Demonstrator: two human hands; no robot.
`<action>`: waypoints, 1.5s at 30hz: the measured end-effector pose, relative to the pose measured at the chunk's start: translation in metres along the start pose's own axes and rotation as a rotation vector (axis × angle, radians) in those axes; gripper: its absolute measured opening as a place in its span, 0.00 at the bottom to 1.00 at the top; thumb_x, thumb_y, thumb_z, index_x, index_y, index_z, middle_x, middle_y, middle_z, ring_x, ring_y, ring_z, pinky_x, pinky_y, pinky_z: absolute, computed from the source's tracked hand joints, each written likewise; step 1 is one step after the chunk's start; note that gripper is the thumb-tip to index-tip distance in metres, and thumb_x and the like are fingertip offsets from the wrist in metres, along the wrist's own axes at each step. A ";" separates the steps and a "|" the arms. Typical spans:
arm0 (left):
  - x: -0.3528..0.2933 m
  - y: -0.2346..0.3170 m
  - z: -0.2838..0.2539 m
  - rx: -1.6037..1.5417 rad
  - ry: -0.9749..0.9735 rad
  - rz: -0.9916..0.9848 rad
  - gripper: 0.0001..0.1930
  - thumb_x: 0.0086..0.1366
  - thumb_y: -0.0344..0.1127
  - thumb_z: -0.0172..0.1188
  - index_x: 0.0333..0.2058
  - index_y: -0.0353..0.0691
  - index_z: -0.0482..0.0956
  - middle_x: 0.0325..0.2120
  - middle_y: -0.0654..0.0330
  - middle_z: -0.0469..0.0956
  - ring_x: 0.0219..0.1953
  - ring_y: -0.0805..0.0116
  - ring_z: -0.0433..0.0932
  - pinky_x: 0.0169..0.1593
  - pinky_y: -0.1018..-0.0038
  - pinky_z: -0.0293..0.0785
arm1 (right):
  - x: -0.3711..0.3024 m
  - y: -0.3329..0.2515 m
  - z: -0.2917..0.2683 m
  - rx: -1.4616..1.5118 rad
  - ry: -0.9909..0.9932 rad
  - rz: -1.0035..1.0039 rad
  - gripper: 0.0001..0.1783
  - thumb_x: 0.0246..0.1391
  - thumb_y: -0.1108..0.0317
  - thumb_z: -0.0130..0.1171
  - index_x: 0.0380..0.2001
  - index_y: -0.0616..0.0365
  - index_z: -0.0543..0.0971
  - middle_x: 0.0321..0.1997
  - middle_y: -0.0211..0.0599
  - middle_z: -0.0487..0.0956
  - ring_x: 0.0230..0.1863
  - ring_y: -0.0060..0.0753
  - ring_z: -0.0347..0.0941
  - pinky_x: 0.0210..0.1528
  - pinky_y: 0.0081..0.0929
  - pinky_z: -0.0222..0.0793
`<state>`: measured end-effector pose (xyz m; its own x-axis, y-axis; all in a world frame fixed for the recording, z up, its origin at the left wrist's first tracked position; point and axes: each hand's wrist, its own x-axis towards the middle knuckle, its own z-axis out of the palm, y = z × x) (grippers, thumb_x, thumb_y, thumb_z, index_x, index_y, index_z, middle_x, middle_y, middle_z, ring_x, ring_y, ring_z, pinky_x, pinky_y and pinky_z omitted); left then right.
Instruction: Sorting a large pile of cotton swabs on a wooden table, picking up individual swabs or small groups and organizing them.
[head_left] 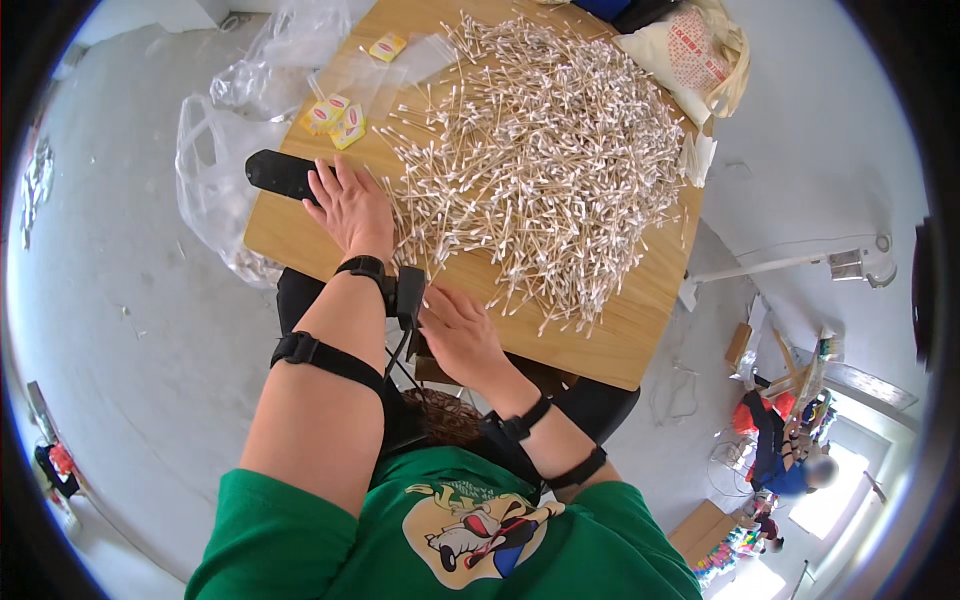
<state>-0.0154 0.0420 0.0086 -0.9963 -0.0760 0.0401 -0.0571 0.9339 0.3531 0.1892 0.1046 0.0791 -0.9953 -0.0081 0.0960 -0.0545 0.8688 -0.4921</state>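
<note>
My left hand lies palm down near the table's left edge, fingers stretched and apart. Its fingertips rest over the near end of a flat, black, elongated object whose kind I cannot make out. Just right of that hand spreads a large, loose heap of cotton swabs with white tips and pale sticks. My right hand is at the table's front edge, below the heap. Its fingers are bent and close together, and a black device on my left wrist partly covers them. What they hold, if anything, is hidden.
Small yellow packets and clear plastic bags lie on the wooden table. White plastic bags are left of it. A cream cloth bag sits at the far right corner. Other people are at lower right.
</note>
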 end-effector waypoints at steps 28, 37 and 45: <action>0.000 0.000 0.002 0.019 0.034 0.000 0.25 0.68 0.46 0.42 0.61 0.45 0.61 0.65 0.55 0.53 0.69 0.57 0.46 0.67 0.51 0.37 | 0.134 0.075 -0.014 -0.056 0.396 -0.002 0.07 0.42 0.71 0.64 0.26 0.54 0.77 0.35 0.32 0.73 0.45 0.41 0.68 0.49 0.38 0.63; -0.003 0.005 -0.004 0.003 0.004 -0.005 0.27 0.68 0.50 0.41 0.61 0.44 0.62 0.66 0.56 0.52 0.69 0.59 0.45 0.68 0.53 0.33 | 0.022 0.050 -0.060 0.229 0.192 0.383 0.04 0.49 0.71 0.60 0.27 0.58 0.76 0.23 0.38 0.74 0.27 0.43 0.72 0.29 0.36 0.67; -0.001 0.005 -0.005 0.034 -0.009 -0.012 0.27 0.68 0.50 0.40 0.62 0.45 0.60 0.66 0.56 0.52 0.69 0.59 0.45 0.68 0.54 0.34 | -0.064 0.015 -0.027 0.351 -0.030 0.481 0.04 0.49 0.70 0.58 0.26 0.58 0.75 0.24 0.42 0.73 0.28 0.49 0.71 0.28 0.39 0.68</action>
<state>-0.0141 0.0449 0.0146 -0.9960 -0.0846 0.0278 -0.0713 0.9443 0.3214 0.2541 0.1318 0.0884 -0.9164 0.3271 -0.2307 0.3850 0.5630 -0.7313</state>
